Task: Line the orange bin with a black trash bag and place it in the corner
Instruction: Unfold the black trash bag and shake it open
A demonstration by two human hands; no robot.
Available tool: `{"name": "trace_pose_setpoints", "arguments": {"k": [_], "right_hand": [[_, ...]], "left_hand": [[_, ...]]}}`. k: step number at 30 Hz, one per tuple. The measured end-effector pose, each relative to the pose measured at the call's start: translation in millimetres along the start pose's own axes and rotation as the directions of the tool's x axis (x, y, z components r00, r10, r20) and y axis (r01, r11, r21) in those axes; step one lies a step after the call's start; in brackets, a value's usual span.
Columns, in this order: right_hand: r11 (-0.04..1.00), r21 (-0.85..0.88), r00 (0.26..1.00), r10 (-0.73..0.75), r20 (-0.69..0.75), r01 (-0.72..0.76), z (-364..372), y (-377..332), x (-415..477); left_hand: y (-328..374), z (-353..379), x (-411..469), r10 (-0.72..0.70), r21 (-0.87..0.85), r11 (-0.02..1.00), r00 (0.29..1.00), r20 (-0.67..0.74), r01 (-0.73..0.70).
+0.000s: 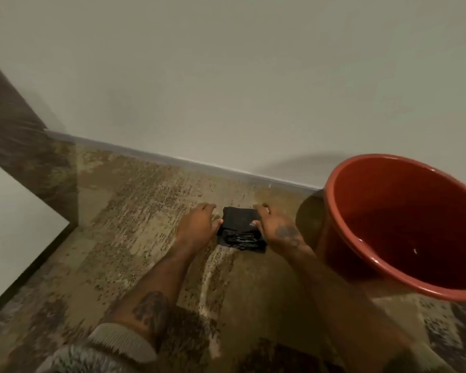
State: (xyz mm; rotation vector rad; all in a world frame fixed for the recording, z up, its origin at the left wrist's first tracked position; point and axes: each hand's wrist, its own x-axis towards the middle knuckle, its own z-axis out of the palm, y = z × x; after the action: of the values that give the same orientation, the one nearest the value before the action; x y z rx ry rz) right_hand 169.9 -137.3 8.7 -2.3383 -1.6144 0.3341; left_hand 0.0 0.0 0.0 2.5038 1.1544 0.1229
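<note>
A folded black trash bag (pixel 241 228) lies flat on the patterned carpet, a little in front of the wall. My left hand (pixel 198 223) rests at the bag's left edge, its thumb touching the plastic. Against the bag's right edge sits my right hand (pixel 276 227), fingers spread over the side. Neither hand has lifted the bag. To the right stands the orange bin (pixel 404 224), round, upright and unlined, its bare inside visible.
A pale wall with a grey baseboard (pixel 172 158) runs behind the bag. At the left, a dark panel (pixel 16 146) and a white surface (pixel 14 224) with a dark edge form a corner. Patterned carpet (pixel 135 238) covers the floor.
</note>
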Motion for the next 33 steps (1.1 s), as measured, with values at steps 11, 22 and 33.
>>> {"name": "trace_pose_setpoints", "arguments": {"k": [11, 22, 33], "right_hand": [[0.978, -0.120, 0.950, 0.198, 0.243, -0.174, 79.3, 38.4, 44.6], [0.968, -0.075, 0.962, 0.248, 0.115, -0.240, 71.4, 18.3, 43.8], [0.932, 0.309, 0.980, 0.197, 0.010, -0.190, 8.5, -16.7, 24.2]], "left_hand": [[-20.6, 76.6, 33.5, -0.037, -0.070, 0.996, 0.981, 0.190, 0.051], [-8.9, 60.4, 29.6, -0.051, -0.236, 0.969, 0.995, 0.080, 0.068], [16.2, -41.0, 20.7, -0.128, -0.607, 0.790, 0.992, -0.016, 0.092]]}}
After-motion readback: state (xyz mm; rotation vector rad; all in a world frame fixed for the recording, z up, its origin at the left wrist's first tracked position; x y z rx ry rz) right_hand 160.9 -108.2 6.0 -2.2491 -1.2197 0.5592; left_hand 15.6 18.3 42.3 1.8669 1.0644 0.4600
